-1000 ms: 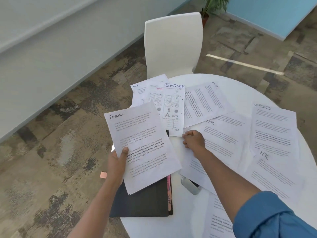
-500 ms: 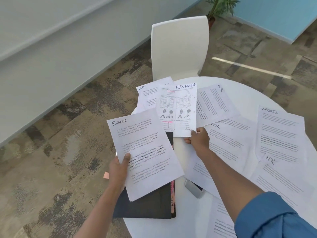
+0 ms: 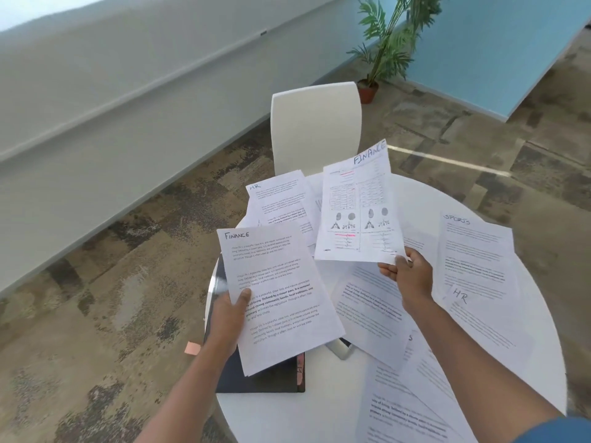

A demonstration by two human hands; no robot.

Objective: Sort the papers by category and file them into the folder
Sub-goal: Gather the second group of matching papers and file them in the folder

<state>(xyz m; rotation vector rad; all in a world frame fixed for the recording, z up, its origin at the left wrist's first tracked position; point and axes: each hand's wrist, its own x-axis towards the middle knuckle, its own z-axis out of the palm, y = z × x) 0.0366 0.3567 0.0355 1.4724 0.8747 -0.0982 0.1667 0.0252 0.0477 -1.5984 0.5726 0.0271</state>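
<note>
My left hand (image 3: 228, 318) grips a text sheet headed FINANCE (image 3: 278, 292) by its left edge, thumb on top, above the black folder (image 3: 259, 377) at the table's left edge. My right hand (image 3: 407, 276) pinches the bottom right corner of a second FINANCE sheet with tables and charts (image 3: 358, 206), lifted off the table and tilted up. On the round white table (image 3: 319, 407) lie an HR sheet (image 3: 281, 203) at the far left, a SPORTS sheet (image 3: 476, 251) and another HR sheet (image 3: 486, 318) on the right, plus several more text sheets near me.
A white chair (image 3: 315, 126) stands behind the table. A potted plant (image 3: 380, 52) stands further back by a blue wall. A phone (image 3: 340, 346) peeks out from under the papers beside the folder. A pink sticky note (image 3: 192, 348) lies on the carpet to the left.
My right hand has taken the charted FINANCE sheet by its bottom corner and raised it off the table. The left hand has kept its sheet; the view has tilted up.
</note>
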